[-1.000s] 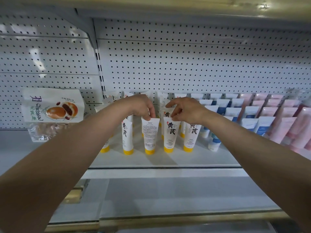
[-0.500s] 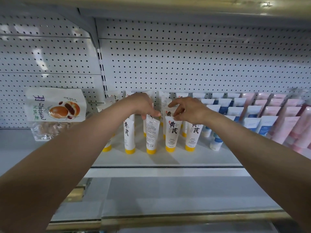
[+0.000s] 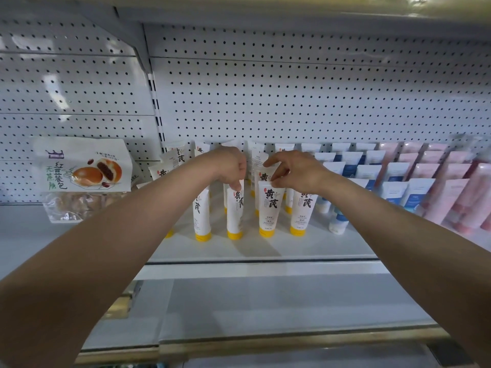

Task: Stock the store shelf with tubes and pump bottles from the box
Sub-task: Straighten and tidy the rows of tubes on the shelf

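Already the shelf (image 3: 265, 248) looks quite full; white tubes with yellow caps stand in rows in the middle, white and blue tubes (image 3: 372, 176) stand next to them on the right, and pink tubes (image 3: 451, 187) fill the far right end; so I think a big part of the job is done; I can see no pump bottles and no box from where I stand, so I cannot tell how much is left to put out; the bit of shelf in front of the yellow caps is bare, and I guess more could go there. Right now both arms reach in over the front row; the left hand (image 3: 231, 168) has its fingers curled down and pinches the top of one yellow-capped tube (image 3: 235, 213); that tube stands on its cap in the front row, just under the hand, with its black letters turned partly to the side; the right hand (image 3: 295, 172) pinches the flat top edge of the next tube (image 3: 269, 208), which stands straight on its cap with the letters facing out; this tube is under the right hand's thumb and fingers, and just beside the one the left hand holds; the two hands are close together but do not touch. I think the person is tidying the front row so the names face the front; off to the left, well apart from the tubes, a bag of buns (image 3: 82, 173) leans on the back wall with the little holes (image 3: 292, 102).
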Available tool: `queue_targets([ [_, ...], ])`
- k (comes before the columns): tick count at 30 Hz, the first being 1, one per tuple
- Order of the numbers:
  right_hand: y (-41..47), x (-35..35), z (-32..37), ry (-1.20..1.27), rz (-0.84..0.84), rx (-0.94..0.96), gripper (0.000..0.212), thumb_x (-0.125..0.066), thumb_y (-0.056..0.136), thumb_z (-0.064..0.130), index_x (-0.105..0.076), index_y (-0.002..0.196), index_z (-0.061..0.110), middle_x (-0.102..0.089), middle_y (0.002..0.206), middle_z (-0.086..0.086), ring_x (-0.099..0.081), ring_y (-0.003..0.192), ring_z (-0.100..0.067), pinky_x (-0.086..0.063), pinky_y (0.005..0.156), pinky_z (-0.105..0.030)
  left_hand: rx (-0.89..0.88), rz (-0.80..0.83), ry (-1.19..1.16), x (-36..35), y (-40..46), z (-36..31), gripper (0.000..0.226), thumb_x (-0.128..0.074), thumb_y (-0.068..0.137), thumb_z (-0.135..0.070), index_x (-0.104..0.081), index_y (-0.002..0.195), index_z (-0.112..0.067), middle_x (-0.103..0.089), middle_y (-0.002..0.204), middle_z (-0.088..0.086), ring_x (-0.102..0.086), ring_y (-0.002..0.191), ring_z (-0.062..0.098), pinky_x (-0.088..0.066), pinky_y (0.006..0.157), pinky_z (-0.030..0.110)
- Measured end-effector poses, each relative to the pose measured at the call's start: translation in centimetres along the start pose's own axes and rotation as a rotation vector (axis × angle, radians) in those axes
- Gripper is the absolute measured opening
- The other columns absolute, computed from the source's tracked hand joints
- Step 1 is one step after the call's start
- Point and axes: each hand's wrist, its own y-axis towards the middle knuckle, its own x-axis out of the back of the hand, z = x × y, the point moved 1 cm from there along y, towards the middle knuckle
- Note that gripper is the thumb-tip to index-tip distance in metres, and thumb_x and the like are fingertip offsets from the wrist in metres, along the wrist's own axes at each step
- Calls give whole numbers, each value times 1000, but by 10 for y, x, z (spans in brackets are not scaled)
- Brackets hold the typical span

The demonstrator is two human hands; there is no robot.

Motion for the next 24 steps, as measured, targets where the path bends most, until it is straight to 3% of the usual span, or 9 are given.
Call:
queue_targets([
  [3, 0, 0, 0, 0, 4, -3, 46, -75, 87, 14, -61, 129, 27, -74, 97, 8, -59, 93, -3, -38, 65, -9, 16, 3, 9, -1, 1, 2, 31, -76, 84, -19, -68, 112, -8, -58, 99, 3, -54, 87, 20, -38, 57, 21],
  [7, 1, 0, 0, 2, 1, -3, 46, -75, 86, 15, -61, 129, 27, -72, 95, 8, -59, 93, -4, -38, 67, -9, 23, -5, -37, 0, 4, 7, 32, -78, 82, -17, -70, 114, -14, -68, 115, 2, -64, 105, 20, -47, 77, 25],
  [13, 0, 0, -1, 3, 4, -6, 45, -75, 87, 16, -61, 128, 28, -71, 93, 9, -58, 91, -2, -37, 67, -9, 17, 12, -53, 2, 4, 6, 30, -76, 84, -16, -71, 114, -15, -67, 119, 3, -61, 111, 20, -45, 82, 25],
  [18, 2, 0, -1, -4, 6, -6, 46, -76, 86, 16, -61, 128, 29, -73, 98, 8, -59, 91, -1, -38, 65, -9, 11, 26, -60, 2, 5, 8, 30, -75, 85, -15, -70, 114, -15, -66, 120, 3, -60, 111, 21, -44, 80, 25],
  [24, 5, 1, -2, -17, 17, 8, 48, -77, 85, 15, -61, 128, 28, -73, 92, 11, -57, 85, 9, -37, 65, -10, -7, 31, -87, 0, 7, 11, 25, -76, 83, -13, -70, 107, -16, -66, 113, 2, -55, 92, 16, -43, 67, 23],
])
